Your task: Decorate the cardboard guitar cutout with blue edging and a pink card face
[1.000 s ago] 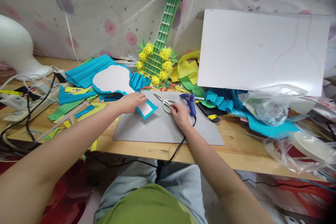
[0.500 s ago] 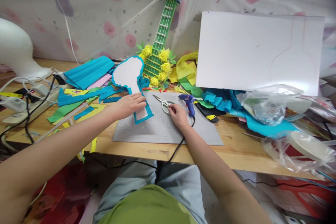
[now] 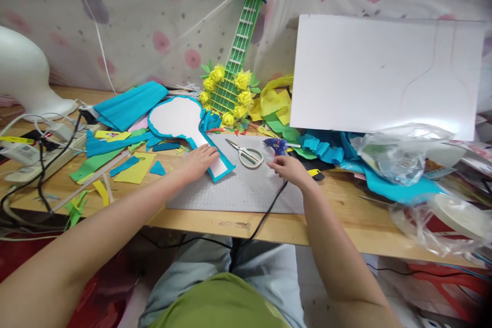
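A white guitar-shaped cutout (image 3: 175,118) edged with blue crepe paper lies at an angle on the table, its narrow end over the grey cutting mat (image 3: 246,195). My left hand (image 3: 201,160) is closed over the narrow neck; its thumb is hidden. To the right are the scissors (image 3: 249,157) with pale handles, lying on the mat. My right hand (image 3: 286,168) is beside the blue glue gun (image 3: 275,145), its fingers pinched together near the handle. Something pale and blurred shows at those fingertips; I cannot make out what it is.
A green toy guitar with yellow paper roses (image 3: 226,93) leans at the back. Blue crepe paper (image 3: 130,105) and scraps lie left, near a power strip (image 3: 42,156). A white board (image 3: 384,77) and plastic-wrapped tape (image 3: 442,220) are right. A black cord (image 3: 265,210) crosses the mat.
My right hand has left the scissors and moved right to the glue gun. The cutout has turned and come down flatter under my left hand, its wide end shifting left.
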`<state>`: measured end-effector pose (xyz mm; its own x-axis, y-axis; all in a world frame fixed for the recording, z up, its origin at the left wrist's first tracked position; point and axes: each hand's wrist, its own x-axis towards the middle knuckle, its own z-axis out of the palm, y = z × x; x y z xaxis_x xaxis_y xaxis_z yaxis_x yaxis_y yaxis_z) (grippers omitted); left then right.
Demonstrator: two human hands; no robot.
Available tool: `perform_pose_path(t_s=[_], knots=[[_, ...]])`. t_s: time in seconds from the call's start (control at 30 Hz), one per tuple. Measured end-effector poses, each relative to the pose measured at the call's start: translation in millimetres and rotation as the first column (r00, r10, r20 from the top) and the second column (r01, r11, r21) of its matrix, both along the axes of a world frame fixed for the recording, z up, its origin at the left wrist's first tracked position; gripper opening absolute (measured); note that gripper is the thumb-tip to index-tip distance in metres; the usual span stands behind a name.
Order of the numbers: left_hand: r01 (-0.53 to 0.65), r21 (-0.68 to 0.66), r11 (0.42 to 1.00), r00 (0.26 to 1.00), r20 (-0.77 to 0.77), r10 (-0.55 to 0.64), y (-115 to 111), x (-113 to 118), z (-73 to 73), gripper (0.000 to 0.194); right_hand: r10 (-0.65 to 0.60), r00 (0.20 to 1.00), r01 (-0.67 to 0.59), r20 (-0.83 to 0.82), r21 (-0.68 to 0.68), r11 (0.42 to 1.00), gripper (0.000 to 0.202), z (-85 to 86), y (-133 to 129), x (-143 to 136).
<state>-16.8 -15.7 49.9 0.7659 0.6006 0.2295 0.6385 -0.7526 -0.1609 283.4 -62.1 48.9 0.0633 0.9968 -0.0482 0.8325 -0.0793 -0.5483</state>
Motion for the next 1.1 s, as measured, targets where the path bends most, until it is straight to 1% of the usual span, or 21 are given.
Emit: perform_pose_path(t_s=[0.03, 0.1, 0.23, 0.3, 0.37, 0.43, 0.47, 0.57, 0.63, 0.7, 0.77, 0.8, 0.83, 0.87, 0.9, 0.93, 0.97, 1.0, 1.03, 1.07, 1.1], knots=[[-0.010, -0.006, 1.000, 1.000, 0.004, 0.010, 1, 1, -0.8, 0.033, -0.061, 0.995, 0.062, 0.074, -0.011, 0.998, 0.032, 1.5, -1, 8], [-0.015, -0.023, 1.000, 1.000, 0.011, 0.016, 4, 4, 0.3, 0.035, -0.171, 0.968, 0.170, 0.184, 0.021, 0.985, 0.038, 1.9, 0, 20], [0.020, -0.045, 0.999, 0.999, -0.026, -0.021, 6, 11, 9.8, 0.038, -0.316, 0.922, 0.304, 0.224, 0.087, 0.949, 0.046, -4.8, 11, 27], [0.049, -0.032, 0.998, 0.997, -0.053, -0.050, 5, 12, 14.5, 0.038, -0.323, 0.920, 0.300, 0.223, 0.132, 0.945, 0.051, -10.5, 19, 24], [0.084, -0.021, 0.996, 0.994, -0.073, -0.086, 4, 11, 16.9, 0.038, -0.274, 0.935, 0.239, 0.225, 0.172, 0.956, 0.052, -16.9, 28, 21], [0.107, -0.017, 0.994, 0.990, -0.087, -0.108, 3, 9, 17.1, 0.038, -0.229, 0.951, 0.198, 0.207, 0.161, 0.967, 0.046, -23.0, 35, 17], [0.109, -0.020, 0.994, 0.990, -0.090, -0.111, 3, 7, 16.6, 0.039, -0.231, 0.956, 0.206, 0.184, 0.143, 0.968, 0.043, -25.7, 37, 15], [0.084, -0.066, 0.994, 0.994, -0.061, -0.088, 1, 3, 14.2, 0.041, -0.319, 0.947, 0.313, 0.048, 0.097, 0.945, 0.038, -30.6, 40, 11], [0.066, -0.135, 0.989, 0.997, -0.024, -0.069, 1, 0, 12.6, 0.046, -0.353, 0.924, 0.367, -0.145, 0.088, 0.926, 0.038, -30.1, 39, 10], [0.094, -0.213, 0.973, 0.995, 0.041, -0.087, 2, -5, 10.5, 0.052, -0.285, 0.862, 0.343, -0.419, 0.070, 0.937, 0.038, -26.5, 34, 9], [0.142, -0.262, 0.955, 0.980, 0.170, -0.099, 4, -9, 6.6, 0.054, -0.138, 0.754, 0.234, -0.643, 0.066, 0.970, 0.038, -20.4, 29, 8], [0.144, -0.263, 0.954, 0.961, 0.266, -0.072, 6, -11, 3.4, 0.053, -0.070, 0.707, 0.156, -0.703, 0.059, 0.986, 0.039, -16.9, 25, 7], [0.112, -0.245, 0.963, 0.926, 0.379, -0.011, 8, -14, -1.0, 0.049, -0.020, 0.683, 0.074, -0.730, 0.042, 0.996, 0.039, -13.3, 23, 6], [0.041, -0.214, 0.976, 0.864, 0.498, 0.073, 10, -15, -6.5, 0.045, 0.010, 0.681, -0.004, -0.733, 0.009, 1.000, 0.039, -9.9, 20, 4], [-0.061, -0.183, 0.981, 0.774, 0.612, 0.162, 13, -17, -12.9, 0.040, 0.029, 0.694, -0.076, -0.719, -0.033, 0.997, 0.039, -6.7, 18, 2], [-0.178, -0.158, 0.971, 0.665, 0.709, 0.237, 16, -18, -20.0, 0.034, 0.049, 0.715, -0.141, -0.697, -0.076, 0.987, 0.040, -4.0, 17, 0], [-0.285, -0.146, 0.947, 0.562, 0.775, 0.289, 18, -19, -27.2, 0.028, 0.076, 0.734, -0.201, -0.675, -0.109, 0.973, 0.041, -1.7, 17, -2], [-0.363, -0.148, 0.920, 0.486, 0.812, 0.323, 20, -20, -34.2, 0.022, 0.107, 0.745, -0.254, -0.659, -0.132, 0.958, 0.043, 0.1, 17, -4], [-0.412, -0.154, 0.898, 0.437, 0.832, 0.343, 22, -20, -40.4, 0.018, 0.137, 0.750, -0.301, -0.647, -0.148, 0.942, 0.044, 1.6, 18, -6], [-0.437, -0.157, 0.885, 0.413, 0.840, 0.353, 24, -20, -45.6, 0.017, 0.165, 0.752, -0.342, -0.639, -0.163, 0.925, 0.045, 2.9, 20, -8], [-0.446, -0.157, 0.881, 0.408, 0.840, 0.356, 25, -21, -49.6, 0.017, 0.187, 0.753, -0.375, -0.631, -0.178, 0.910, 0.047, 4.0, 21, -10]])
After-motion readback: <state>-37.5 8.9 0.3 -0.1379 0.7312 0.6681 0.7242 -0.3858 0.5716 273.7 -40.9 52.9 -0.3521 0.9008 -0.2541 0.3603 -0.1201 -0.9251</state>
